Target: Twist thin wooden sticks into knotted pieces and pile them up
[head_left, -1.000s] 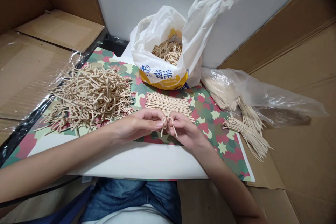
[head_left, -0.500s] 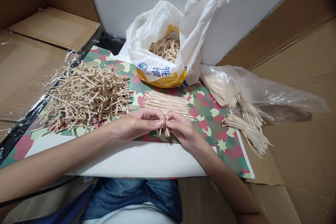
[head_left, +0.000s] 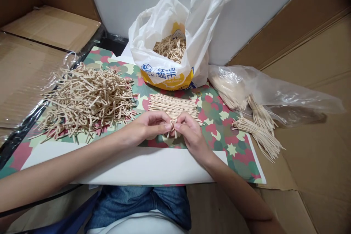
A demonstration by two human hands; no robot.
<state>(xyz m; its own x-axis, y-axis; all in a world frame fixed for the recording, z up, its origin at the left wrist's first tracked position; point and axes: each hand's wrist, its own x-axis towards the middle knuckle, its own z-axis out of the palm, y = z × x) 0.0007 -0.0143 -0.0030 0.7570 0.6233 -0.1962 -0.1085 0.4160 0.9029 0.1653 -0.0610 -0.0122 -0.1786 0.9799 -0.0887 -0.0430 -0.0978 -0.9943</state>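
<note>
Clock read from where the hands meet, twelve pointing away from the person.

Ten o'clock, far left: brown cardboard [head_left: 30, 69], with clear plastic wrap [head_left: 68, 60] along its inner edge.

Between nine and ten: a heaped pile [head_left: 90, 102] of pale strands, many bent into loops, resting on the desk [head_left: 238, 164]. Desk top patterned in green, red and cream camouflage. Seven to eight: plain white sheet [head_left: 131, 168] along the near edge, under the left forearm.

Left hand [head_left: 149, 126] reaches in from between eight and nine; thumb and fingers pinched on a looped strand [head_left: 172, 124]. The strand sits at the dial's centre, held up above the desk between both hands, two ends hanging toward six. One piece or two together: hard to make out, as the fingers cover much of it.

Just beyond, at twelve: a row of straight strands [head_left: 174, 104], laid side by side, lengthwise left to right. Behind it, also at twelve: white plastic bag [head_left: 164, 58], blue lettering, yellow band, mouth open on loose pale strands.

Right hand [head_left: 192, 131] comes in from four; thumb and fingers grasping the same looped strand.

Two o'clock: clear plastic bag [head_left: 296, 93], pale strands inside its left end. Three o'clock: two bundles [head_left: 260, 137] of straight strands, the nearer lying across the desk's right edge.
</note>
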